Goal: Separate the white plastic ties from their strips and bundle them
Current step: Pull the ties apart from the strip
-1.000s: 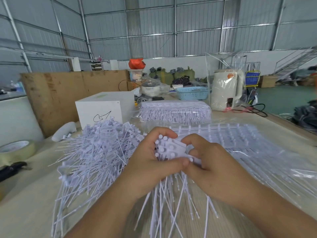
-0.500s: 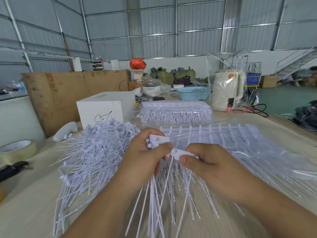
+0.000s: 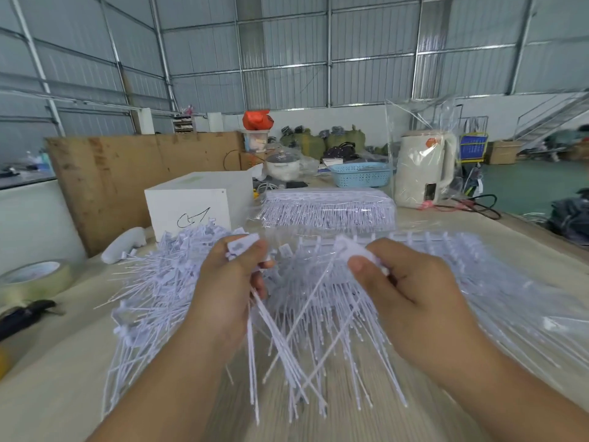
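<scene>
Fanning downward, thin white ties blur slightly.

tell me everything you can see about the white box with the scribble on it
The white box stands upright on the table, left of centre and behind the loose pile of ties. It looks like plain cardboard, closed, with a black hand-drawn scribble low on its front face and a faint greenish patch on top. A brown board stands behind it. No hand touches it.

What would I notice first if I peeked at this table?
Two hands in the middle: the left hand grips a bunch of white ties and the right hand pinches a tie head. Left of them sprawls a big loose pile of ties.
</scene>
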Demonstrator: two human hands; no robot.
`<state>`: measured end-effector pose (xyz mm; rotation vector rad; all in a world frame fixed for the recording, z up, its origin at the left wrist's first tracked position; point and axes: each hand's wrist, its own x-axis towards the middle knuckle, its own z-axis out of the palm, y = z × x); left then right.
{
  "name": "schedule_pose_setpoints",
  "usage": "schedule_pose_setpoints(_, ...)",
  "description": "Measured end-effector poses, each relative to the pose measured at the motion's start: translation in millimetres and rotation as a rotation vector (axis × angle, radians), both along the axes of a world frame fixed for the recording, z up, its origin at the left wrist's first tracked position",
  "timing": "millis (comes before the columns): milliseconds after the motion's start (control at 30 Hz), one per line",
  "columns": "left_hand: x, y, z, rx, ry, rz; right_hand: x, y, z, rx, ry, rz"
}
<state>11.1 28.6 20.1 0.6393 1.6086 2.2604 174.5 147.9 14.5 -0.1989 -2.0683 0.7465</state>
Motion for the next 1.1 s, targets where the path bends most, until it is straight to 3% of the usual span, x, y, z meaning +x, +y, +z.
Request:
schedule_pose_setpoints(133, 31.7, 9.2, -4.0, -0.033, 0.196, -0.196, -1.7, 5.8, -4.1, -0.088, -0.197, 0.157)
schedule_pose_setpoints(333, 39.5, 8.9, -4.4, 0.044, 0.107, -0.397, 0.7, 10.6, 1.6, -0.145, -0.333, 0.201)
schedule_pose_setpoints(400, 39.7, 8.6, -6.7, 0.029, 0.171, -0.474, 1.6, 8.9, 1.1, -0.137, -0.373, 0.212)
schedule_pose_setpoints(500, 39.6, 8.3, -9.6, -0.086, 0.324, -0.43, 2.8, 6.2, -0.1, -0.129, -0.387, 0.223)
schedule_pose_setpoints(667, 35.4, 6.3, -4.5, -0.088, 0.306, -0.315, 4.0, 9.1, 3.3, -0.211, -0.469, 0.337)
schedule_pose_setpoints(733, 32.0, 5.0, -4.1, -0.122, 0.325, -0.257, 4.8, 11.4, 3.9, -0.2, -0.509, 0.286)
schedule_pose_setpoints(933, 37.1, 9.1, -3.7, -0.077, 0.264, -0.185, -0.3, 8.9, 0.2, -0.162, -0.341, 0.181)
schedule_pose_setpoints(1100, 39.5, 12.0, -3.4, 0.048, 0.073, -0.181, -7.8, -2.8, -5.3, 0.04, -0.178, 0.055)
